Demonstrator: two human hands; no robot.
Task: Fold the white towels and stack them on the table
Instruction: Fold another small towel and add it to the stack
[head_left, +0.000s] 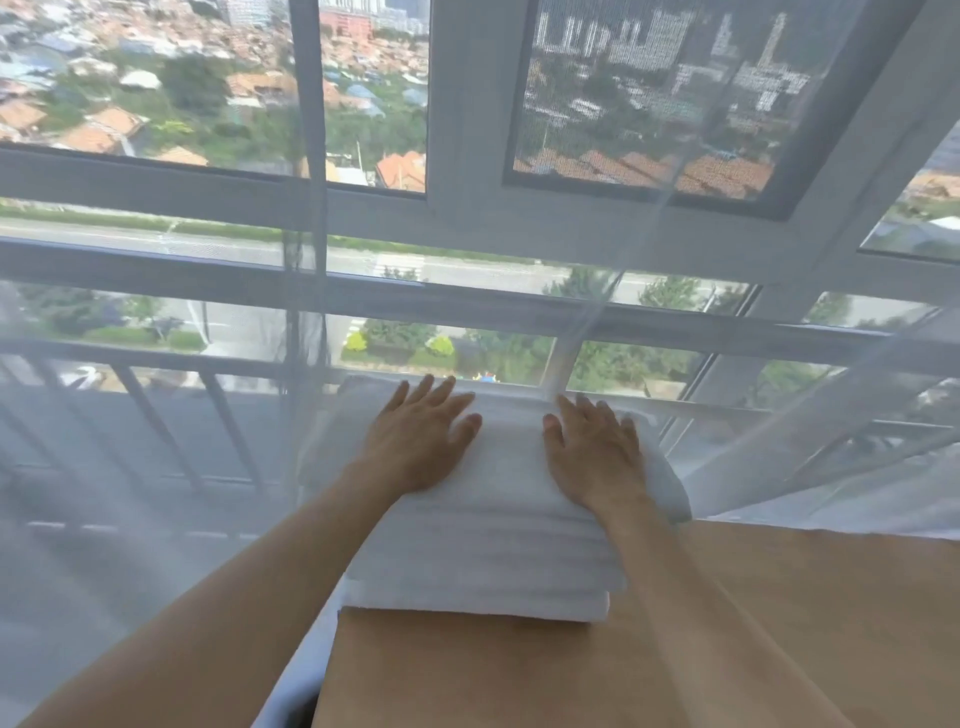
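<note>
A stack of several folded white towels (488, 551) stands at the far left corner of a brown table (779, 623). My left hand (421, 441) lies flat on the top towel's left half, fingers straight and spread. My right hand (595, 452) lies flat on the right half, fingers straight too. Both palms press down on the stack, and neither hand grips anything. The bottom towel sticks out a little at the stack's near edge.
A sheer white curtain (156, 467) hangs just behind and to the left of the table, in front of a large window (467, 208) with a railing. The table's left edge drops off beside the stack. Bare tabletop stretches to the right and toward me.
</note>
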